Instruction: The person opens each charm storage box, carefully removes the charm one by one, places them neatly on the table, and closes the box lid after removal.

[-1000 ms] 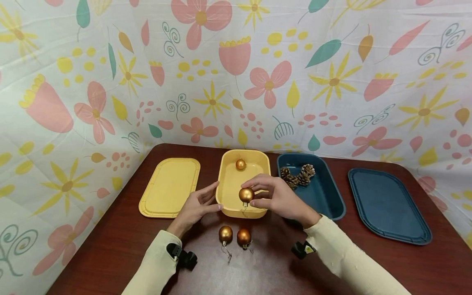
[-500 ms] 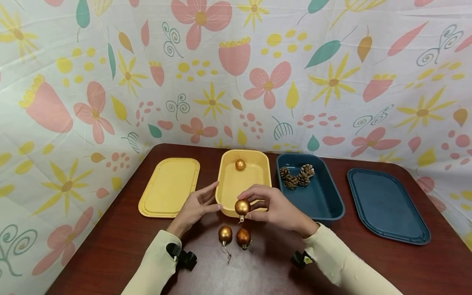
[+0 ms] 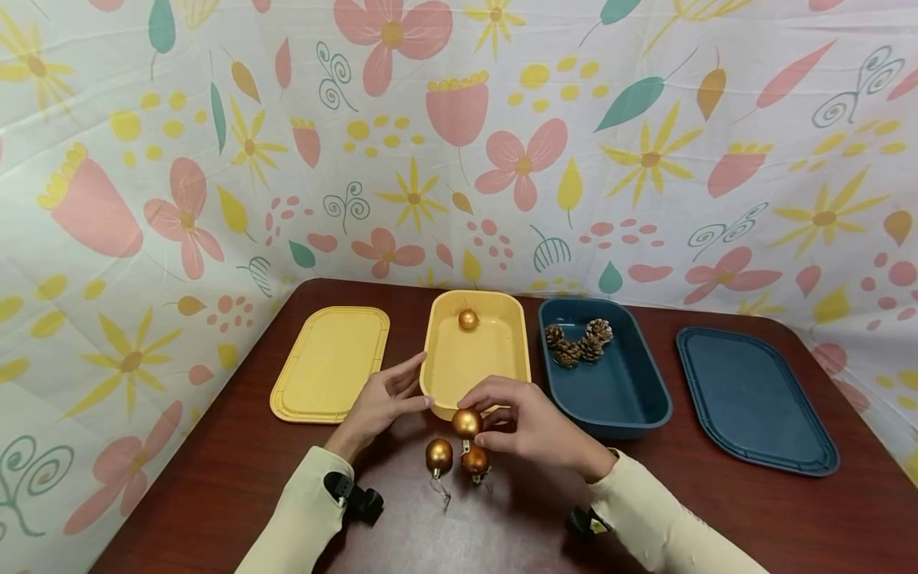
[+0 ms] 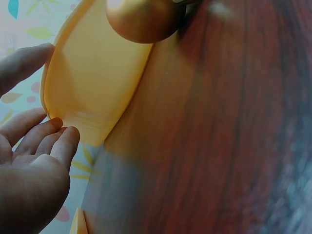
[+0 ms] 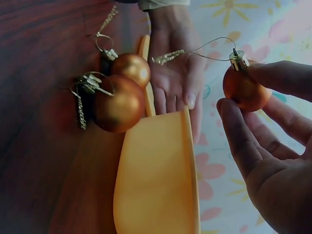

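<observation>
I have the right hand (image 3: 531, 422) pinching a shiny copper-gold ball ornament (image 3: 467, 422) between thumb and fingertips, off the counter. From the head view its metal cap faces the near side, so the ball-to-cap axis looks roughly near-far; a thin gold string loops from the cap.

Just below it in that view, two copper-gold ornaments (image 3: 439, 454) lie side by side on the dark red-brown wood counter (image 3: 531, 534), caps toward the near side. My right wrist view shows the held one apart from both.

The left hand (image 3: 380, 406) has its fingers apart, touching the left side of the yellow rectangular plastic box (image 3: 476, 359). The box's long axis runs near-far, its near rim just beyond the pair. I see one small copper ornament (image 3: 468, 320) inside, at the far end.

A narrow gap to the right separates it from the dark blue rectangular plastic box (image 3: 610, 391), where brown pine cones (image 3: 590, 348) cluster far left. Flat lids flank the boxes: yellow (image 3: 331, 367) left, blue (image 3: 756, 399) right.
</observation>
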Available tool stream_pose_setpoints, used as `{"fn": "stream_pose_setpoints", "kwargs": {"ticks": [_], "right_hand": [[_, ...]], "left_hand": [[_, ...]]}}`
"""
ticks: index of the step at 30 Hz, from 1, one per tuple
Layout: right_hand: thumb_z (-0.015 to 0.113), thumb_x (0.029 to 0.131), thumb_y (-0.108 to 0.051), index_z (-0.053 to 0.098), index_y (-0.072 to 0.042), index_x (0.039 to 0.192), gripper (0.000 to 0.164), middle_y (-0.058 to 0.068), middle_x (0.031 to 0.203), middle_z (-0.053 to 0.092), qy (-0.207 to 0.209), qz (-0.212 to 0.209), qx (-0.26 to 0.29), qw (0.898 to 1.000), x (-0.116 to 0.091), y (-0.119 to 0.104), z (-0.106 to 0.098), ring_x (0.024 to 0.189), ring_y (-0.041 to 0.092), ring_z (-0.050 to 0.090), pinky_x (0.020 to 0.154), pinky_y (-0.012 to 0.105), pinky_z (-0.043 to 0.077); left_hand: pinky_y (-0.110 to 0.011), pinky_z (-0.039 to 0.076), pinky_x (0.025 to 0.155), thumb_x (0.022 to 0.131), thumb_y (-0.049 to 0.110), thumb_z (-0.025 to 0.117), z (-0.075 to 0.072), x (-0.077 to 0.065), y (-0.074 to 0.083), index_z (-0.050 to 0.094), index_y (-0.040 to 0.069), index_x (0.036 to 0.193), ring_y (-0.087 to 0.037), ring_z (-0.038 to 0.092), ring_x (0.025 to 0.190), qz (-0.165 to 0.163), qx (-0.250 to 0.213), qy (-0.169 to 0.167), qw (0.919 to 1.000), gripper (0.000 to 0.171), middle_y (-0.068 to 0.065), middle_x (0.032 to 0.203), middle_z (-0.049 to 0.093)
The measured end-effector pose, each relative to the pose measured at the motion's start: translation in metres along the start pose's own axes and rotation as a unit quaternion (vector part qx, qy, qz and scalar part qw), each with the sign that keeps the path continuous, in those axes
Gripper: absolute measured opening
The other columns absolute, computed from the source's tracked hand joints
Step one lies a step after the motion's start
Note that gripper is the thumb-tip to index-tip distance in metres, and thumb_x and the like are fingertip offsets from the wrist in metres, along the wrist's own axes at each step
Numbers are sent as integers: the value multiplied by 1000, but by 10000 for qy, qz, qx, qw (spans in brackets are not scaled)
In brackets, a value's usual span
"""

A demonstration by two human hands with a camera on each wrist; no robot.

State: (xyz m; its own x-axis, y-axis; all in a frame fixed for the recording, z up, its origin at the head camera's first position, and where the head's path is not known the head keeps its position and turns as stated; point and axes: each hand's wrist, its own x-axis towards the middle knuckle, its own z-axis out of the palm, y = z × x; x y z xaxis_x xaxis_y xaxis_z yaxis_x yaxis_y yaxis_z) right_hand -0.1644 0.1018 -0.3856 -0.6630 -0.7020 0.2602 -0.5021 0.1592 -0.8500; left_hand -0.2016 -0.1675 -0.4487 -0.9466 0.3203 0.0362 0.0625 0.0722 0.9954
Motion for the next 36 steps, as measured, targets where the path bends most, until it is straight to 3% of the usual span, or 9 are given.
{"fn": "stream_pose_setpoints", "kwargs": {"ticks": [11,21,30,36], "right_hand": [[77,85,-4,68,-8,118,34,9,113,68,-142,-13,-39,9999,-7,3,10,100,8,66,85,30,62],[76,87,-4,69,-8,116,30,7,112,71,-516,-50,-112,9986,-12,2,26,94,7,68,81,32,63],[79,84,-5,70,-13,114,32,-3,109,72,-664,-244,-561,9959,-13,2,32,94,1,66,79,28,63],[81,83,-9,70,-17,111,32,-7,107,70,-763,-583,-1141,9888,-14,2,41,96,-2,64,80,19,59]], "left_hand": [[-39,33,122,86,4,76,0,0,0,36,4,155,-27,32,151,2,26,-7,10000,80,-13,164,33],[-37,34,121,86,6,77,0,-1,1,36,5,156,-26,33,151,-1,61,-20,10000,80,-14,164,33],[-38,35,121,86,5,77,0,-1,1,36,6,156,-27,34,151,-51,80,-5,10000,80,-12,164,33],[-38,35,121,86,7,77,-1,-2,1,36,7,156,-27,32,152,-48,107,6,9999,81,-11,164,33]]}}
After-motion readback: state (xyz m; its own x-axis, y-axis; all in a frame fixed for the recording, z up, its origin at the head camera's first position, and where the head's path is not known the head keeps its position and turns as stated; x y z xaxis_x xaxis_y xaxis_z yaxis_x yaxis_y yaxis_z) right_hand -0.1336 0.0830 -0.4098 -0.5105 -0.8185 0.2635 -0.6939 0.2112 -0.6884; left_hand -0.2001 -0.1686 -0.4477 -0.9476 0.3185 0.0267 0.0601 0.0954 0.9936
